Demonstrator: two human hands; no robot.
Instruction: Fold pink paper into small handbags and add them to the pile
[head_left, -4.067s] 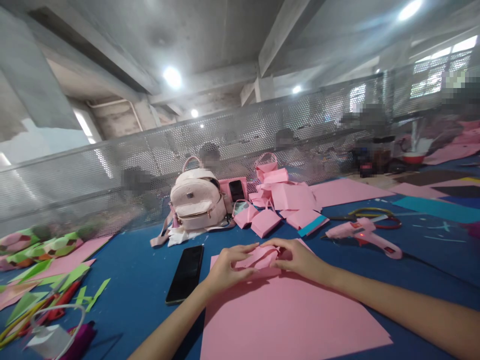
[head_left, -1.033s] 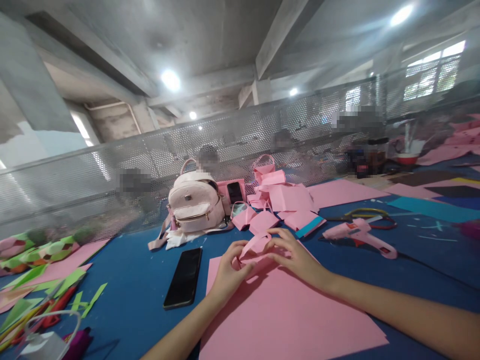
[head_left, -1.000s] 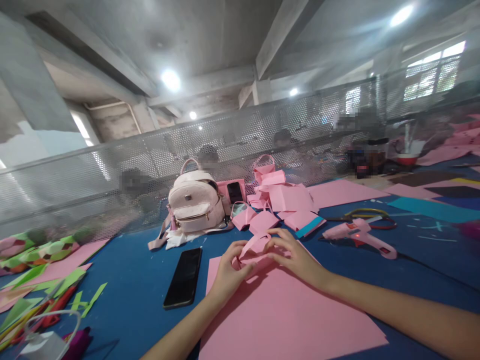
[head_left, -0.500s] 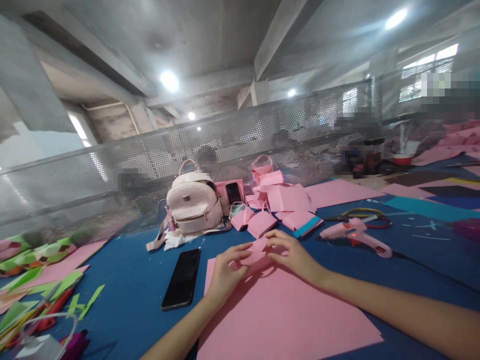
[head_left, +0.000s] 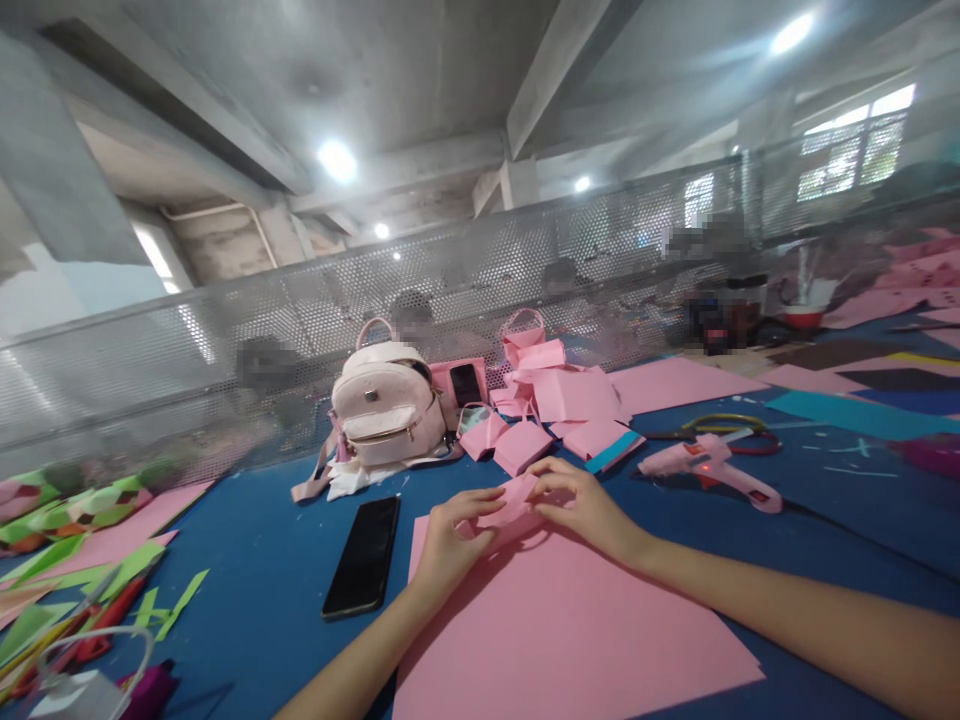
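Observation:
A small folded piece of pink paper [head_left: 512,503] is held between my two hands, over the far edge of a large pink sheet [head_left: 577,630]. My left hand [head_left: 459,535] has its fingers and thumb closed on the piece's left end. At the right end, my right hand [head_left: 574,510] pinches it with the fingers bent. Part of the piece is hidden behind the fingers. Just beyond lie small pink paper bags [head_left: 523,447] and another pink piece with a blue strip [head_left: 613,453].
A black phone [head_left: 362,557] lies to the left and a pink glue gun [head_left: 712,470] with a cord to the right, near scissors [head_left: 735,430]. At the back stand a pale backpack [head_left: 386,405] and a mesh partition [head_left: 480,290]. Green scraps [head_left: 181,605] lie left.
Both hands keep almost the same place and grip on the pink piece. At the far right, a blurred shape behind the partition has shifted, and more of the window shows.

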